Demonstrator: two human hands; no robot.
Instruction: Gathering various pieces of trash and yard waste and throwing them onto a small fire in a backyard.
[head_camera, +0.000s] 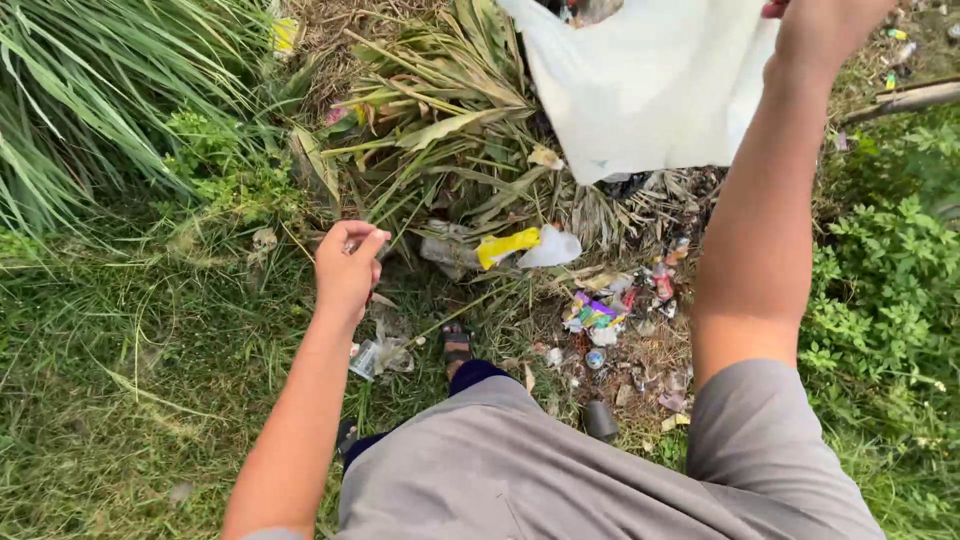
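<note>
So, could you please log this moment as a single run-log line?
left hand: pinching a small scrap | right hand: holding white plastic bag | ground: yellow wrapper, scattered litter, grass

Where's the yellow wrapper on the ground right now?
In the head view, the yellow wrapper lies mid-frame on the dry leaves, just right of the left hand and below the white bag.

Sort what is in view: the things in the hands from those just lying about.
In hand:
right hand gripping large white plastic bag
left hand pinched on a small scrap, too small to tell

Lying about:
yellow plastic wrapper
colourful crumpled packets
clear crushed plastic cup
dry palm leaves
</note>
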